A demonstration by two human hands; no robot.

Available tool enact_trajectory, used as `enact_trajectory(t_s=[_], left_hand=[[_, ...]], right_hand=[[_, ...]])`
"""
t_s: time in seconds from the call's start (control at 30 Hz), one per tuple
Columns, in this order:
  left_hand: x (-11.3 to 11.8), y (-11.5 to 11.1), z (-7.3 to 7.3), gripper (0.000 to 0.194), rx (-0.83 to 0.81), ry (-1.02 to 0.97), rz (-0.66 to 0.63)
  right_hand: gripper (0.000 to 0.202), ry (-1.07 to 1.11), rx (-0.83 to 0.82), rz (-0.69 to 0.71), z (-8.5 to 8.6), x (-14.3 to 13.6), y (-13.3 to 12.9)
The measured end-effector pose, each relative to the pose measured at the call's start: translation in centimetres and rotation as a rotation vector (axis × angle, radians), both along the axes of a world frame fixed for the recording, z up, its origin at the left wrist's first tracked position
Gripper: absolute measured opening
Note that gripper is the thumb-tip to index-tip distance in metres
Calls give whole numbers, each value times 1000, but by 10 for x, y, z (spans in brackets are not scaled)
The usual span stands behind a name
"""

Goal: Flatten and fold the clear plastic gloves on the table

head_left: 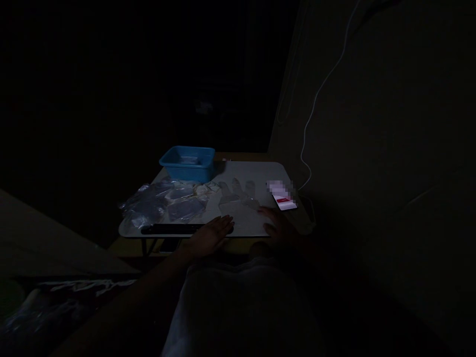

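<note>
My left hand [211, 235] lies flat at the front edge of a small white table [256, 171], over the right part of a black strip [169, 229]. Its fingers are extended and hold nothing. To the right, my right hand [274, 224] rests at the same edge, dim, with its fingers apart and nothing in them. Beyond both hands a clear plastic glove [236, 191] is spread out with its fingers pointing away. Crumpled clear plastic [148, 203] covers the left side of the table.
A blue basket [191, 172] stands at the back left of the table. At the right edge lies a lit phone [284, 200], near a white cable [316, 94] that hangs along the wall. The surroundings are very dark.
</note>
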State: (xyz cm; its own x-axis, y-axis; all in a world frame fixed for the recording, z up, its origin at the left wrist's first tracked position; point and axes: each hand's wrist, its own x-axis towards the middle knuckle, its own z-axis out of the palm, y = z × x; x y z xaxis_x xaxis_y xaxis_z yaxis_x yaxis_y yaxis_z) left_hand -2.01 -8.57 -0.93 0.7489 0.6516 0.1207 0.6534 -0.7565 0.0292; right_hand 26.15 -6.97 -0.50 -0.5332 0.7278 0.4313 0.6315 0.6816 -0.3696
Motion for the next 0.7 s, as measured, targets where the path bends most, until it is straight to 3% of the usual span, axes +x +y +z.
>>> enact_trajectory(t_s=[0.17,0.23,0.37,0.5,0.57,0.7], left_hand=[[3,-1,6,39,-30,-115,-37],[5,-1,12,39,-70,-223,-13],[8,0,26,41,-216,-449,88],[7,6,35,46,-370,-633,256],[6,10,37,48,-403,-722,315],[8,19,41,50,-502,-971,353]], right_hand=[[63,-111,102,102,-2,8,-16],[58,-92,135,85,-6,6,-13],[40,7,135,38,-11,-2,-1],[43,96,95,18,-9,-12,6],[41,142,64,-25,-8,-16,9],[15,242,-99,-216,-2,-23,18]])
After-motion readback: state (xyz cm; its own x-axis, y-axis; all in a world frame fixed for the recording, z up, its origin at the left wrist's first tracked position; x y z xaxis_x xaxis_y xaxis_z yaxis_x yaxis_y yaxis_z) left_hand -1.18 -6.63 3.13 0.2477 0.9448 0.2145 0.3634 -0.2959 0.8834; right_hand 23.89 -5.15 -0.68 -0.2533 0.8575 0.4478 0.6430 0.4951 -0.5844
